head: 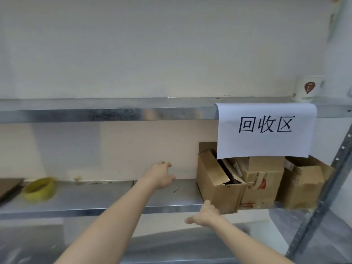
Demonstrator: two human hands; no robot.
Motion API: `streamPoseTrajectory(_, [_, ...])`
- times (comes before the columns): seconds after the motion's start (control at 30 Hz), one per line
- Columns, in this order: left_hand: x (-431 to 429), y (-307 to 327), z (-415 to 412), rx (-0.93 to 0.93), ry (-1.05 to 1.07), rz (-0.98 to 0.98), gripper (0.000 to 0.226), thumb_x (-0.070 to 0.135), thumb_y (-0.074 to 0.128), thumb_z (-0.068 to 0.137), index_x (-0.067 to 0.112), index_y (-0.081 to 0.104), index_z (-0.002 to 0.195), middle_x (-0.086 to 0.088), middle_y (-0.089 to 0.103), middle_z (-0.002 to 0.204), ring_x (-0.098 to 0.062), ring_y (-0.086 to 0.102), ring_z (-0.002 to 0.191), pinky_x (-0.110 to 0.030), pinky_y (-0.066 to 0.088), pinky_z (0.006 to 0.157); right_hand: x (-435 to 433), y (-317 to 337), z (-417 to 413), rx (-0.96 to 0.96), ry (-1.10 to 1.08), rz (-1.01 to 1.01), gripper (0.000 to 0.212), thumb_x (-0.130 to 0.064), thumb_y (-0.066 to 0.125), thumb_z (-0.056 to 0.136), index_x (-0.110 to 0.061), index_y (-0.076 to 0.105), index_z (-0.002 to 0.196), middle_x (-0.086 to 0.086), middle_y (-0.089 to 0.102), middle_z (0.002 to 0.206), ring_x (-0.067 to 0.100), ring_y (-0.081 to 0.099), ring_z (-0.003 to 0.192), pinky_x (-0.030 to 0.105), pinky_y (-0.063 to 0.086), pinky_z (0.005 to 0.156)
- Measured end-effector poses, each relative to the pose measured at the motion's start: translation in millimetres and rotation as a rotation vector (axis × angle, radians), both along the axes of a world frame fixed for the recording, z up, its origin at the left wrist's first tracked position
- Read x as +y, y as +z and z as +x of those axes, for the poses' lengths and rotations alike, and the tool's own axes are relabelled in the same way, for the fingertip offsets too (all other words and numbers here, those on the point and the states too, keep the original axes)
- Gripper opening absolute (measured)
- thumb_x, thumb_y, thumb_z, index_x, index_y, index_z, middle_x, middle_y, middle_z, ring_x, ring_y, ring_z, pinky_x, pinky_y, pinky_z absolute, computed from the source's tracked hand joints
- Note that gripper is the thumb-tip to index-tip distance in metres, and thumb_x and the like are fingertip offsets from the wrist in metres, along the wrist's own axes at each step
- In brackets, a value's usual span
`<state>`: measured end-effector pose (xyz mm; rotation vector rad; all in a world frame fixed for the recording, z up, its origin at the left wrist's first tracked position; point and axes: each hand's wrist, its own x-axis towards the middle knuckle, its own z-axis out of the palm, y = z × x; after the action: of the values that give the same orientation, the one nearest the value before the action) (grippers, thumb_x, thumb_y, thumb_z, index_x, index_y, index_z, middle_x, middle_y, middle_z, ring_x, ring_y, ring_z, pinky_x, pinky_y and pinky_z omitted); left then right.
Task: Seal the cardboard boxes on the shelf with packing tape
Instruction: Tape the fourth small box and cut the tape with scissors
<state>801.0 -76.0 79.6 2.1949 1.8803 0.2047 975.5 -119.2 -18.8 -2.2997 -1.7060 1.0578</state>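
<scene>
Three worn cardboard boxes stand at the right end of the metal shelf [95, 197]. The nearest box [215, 180] has loose open flaps, a second box [264, 178] leans beside it, and a third box [302, 183] sits at the far right. A roll of yellow packing tape [39, 188] lies at the shelf's left end. My left hand [162, 175] hovers over the shelf with fingers spread, just left of the nearest box and holding nothing. My right hand [204, 214] is open at the shelf's front edge, touching the nearest box's lower front corner.
A white paper sign [266, 128] hangs from the upper shelf [114, 109] and hides the box tops. A paper cup [307, 88] stands on that upper shelf. Flat cardboard [8, 187] lies at far left. A perforated upright post [323, 197] bounds the right side.
</scene>
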Motion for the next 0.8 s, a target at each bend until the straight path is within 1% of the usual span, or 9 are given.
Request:
streamPoseTrajectory(0.07, [-7,6,-16,0.079,0.024,0.02,0.057,0.045,0.046,0.096,0.02,0.034,0.146,-0.001,0.034,0.152,-0.023,0.034,0.138,-0.037,0.033,0.109,0,20,-27,-0.084,0.162,0.112,0.104,-0.048,0.077,0.074,-0.009,0.016,0.149,0.007,0.037,0.149,0.027,0.039,0.135,0.04,0.039,0.106])
streamPoseTrajectory(0.13, [-14,9,-34,0.125,0.068,0.036,0.057,0.047,0.045,0.096,0.021,0.034,0.145,0.0,0.036,0.151,-0.023,0.035,0.137,-0.037,0.034,0.109,5,42,-45,-0.188,0.277,0.228,0.089,-0.041,0.074,0.077,-0.011,0.025,0.145,0.006,0.044,0.142,0.026,0.043,0.131,0.039,0.04,0.102])
streamPoseTrajectory(0.2, [-23,9,-55,0.159,0.114,0.04,0.056,0.048,0.044,0.096,0.022,0.035,0.145,0.0,0.038,0.149,-0.023,0.037,0.136,-0.037,0.034,0.107,16,59,-58,-0.27,0.343,0.319,0.074,-0.034,0.071,0.08,-0.013,0.032,0.14,0.006,0.05,0.135,0.026,0.044,0.129,0.038,0.038,0.101])
streamPoseTrajectory(0.27, [-33,8,-80,0.16,0.168,0.017,0.056,0.048,0.044,0.096,0.022,0.036,0.145,0.0,0.04,0.148,-0.022,0.038,0.135,-0.036,0.035,0.106,26,68,-70,-0.32,0.382,0.36,0.066,-0.029,0.069,0.082,-0.014,0.036,0.137,0.006,0.053,0.131,0.025,0.046,0.126,0.037,0.037,0.098])
streamPoseTrajectory(0.4, [-46,2,-143,0.134,0.296,-0.016,0.055,0.047,0.043,0.096,0.021,0.037,0.144,-0.002,0.042,0.146,-0.023,0.042,0.132,-0.037,0.038,0.104,46,74,-121,-0.356,0.489,0.371,0.062,-0.028,0.068,0.083,-0.012,0.039,0.135,0.007,0.054,0.131,0.025,0.049,0.124,0.035,0.039,0.097])
streamPoseTrajectory(0.5, [-50,-2,-202,0.148,0.39,-0.047,0.053,0.047,0.044,0.095,0.02,0.04,0.141,-0.004,0.046,0.143,-0.025,0.046,0.129,-0.035,0.039,0.102,60,71,-183,-0.333,0.625,0.413,0.061,-0.034,0.069,0.08,-0.01,0.042,0.129,0.008,0.053,0.131,0.026,0.049,0.123,0.035,0.041,0.097])
streamPoseTrajectory(0.6, [-51,-7,-273,0.149,0.487,-0.087,0.055,0.046,0.048,0.093,0.021,0.042,0.141,-0.004,0.047,0.143,-0.025,0.046,0.129,-0.036,0.04,0.103,69,66,-258,-0.349,0.758,0.461,0.065,-0.038,0.069,0.081,-0.012,0.039,0.132,0.007,0.049,0.134,0.026,0.044,0.127,0.037,0.037,0.1])
streamPoseTrajectory(0.73, [-52,-12,-375,0.156,0.615,-0.117,0.052,0.049,0.047,0.092,0.024,0.045,0.138,-0.002,0.049,0.141,-0.024,0.047,0.128,-0.036,0.039,0.102,79,63,-362,-0.375,0.897,0.56,0.059,-0.03,0.064,0.083,-0.016,0.037,0.134,0.005,0.046,0.135,0.024,0.041,0.128,0.038,0.033,0.101])
streamPoseTrajectory(0.8, [-55,-14,-421,0.163,0.656,-0.137,0.05,0.048,0.046,0.092,0.022,0.047,0.135,-0.002,0.05,0.139,-0.024,0.047,0.127,-0.036,0.04,0.101,85,66,-411,-0.386,0.952,0.602,0.058,-0.026,0.062,0.082,-0.017,0.037,0.133,0.005,0.047,0.135,0.024,0.041,0.127,0.038,0.033,0.101])
